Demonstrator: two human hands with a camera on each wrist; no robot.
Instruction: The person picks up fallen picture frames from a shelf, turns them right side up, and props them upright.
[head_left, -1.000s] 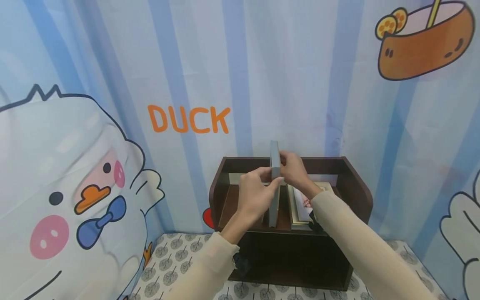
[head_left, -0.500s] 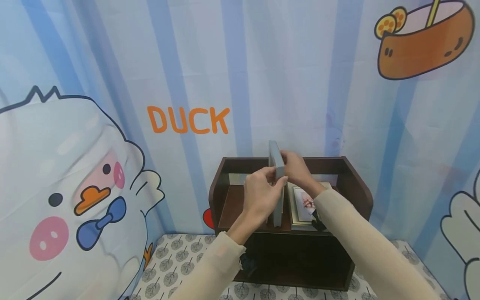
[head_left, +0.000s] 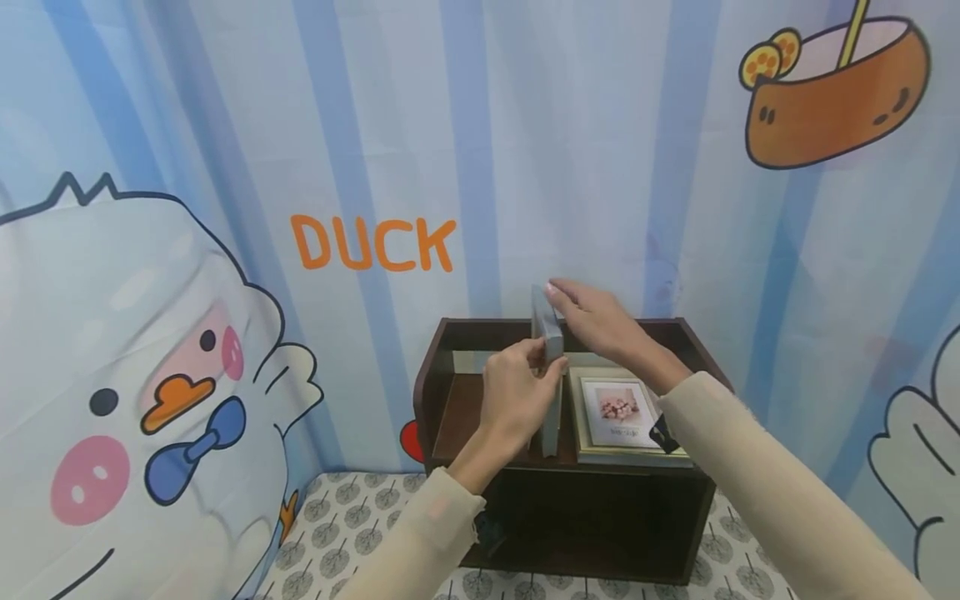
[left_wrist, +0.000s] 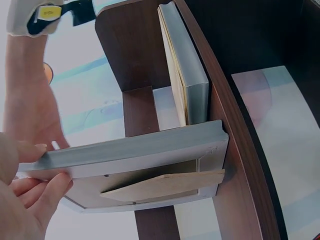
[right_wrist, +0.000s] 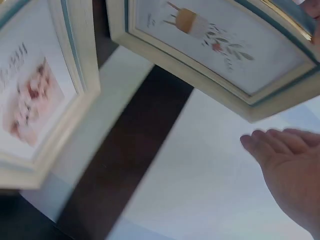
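So the left hand point(head_left: 513, 396) has a thumb-and-fingers pinch on the near top corner of the picture frame point(left_wrist: 135, 152), which stands upright on the shelf point(head_left: 468, 412), long axis vertical, edge-on to the person, front facing right. Right hand point(head_left: 600, 321) is at the far top corner, fingers pretty straight; can't tell if it's touching. Second frame point(head_left: 618, 412) sits just right, striped curtain point(head_left: 570, 150) behind.

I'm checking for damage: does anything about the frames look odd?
Yes: a tan, board-like flap juts at an angle from the back of the upright, grey-blue-edged rectangular picture frame that the left hand pinches, rather than lying flat. It may be a folding stand; I see no clear damage.
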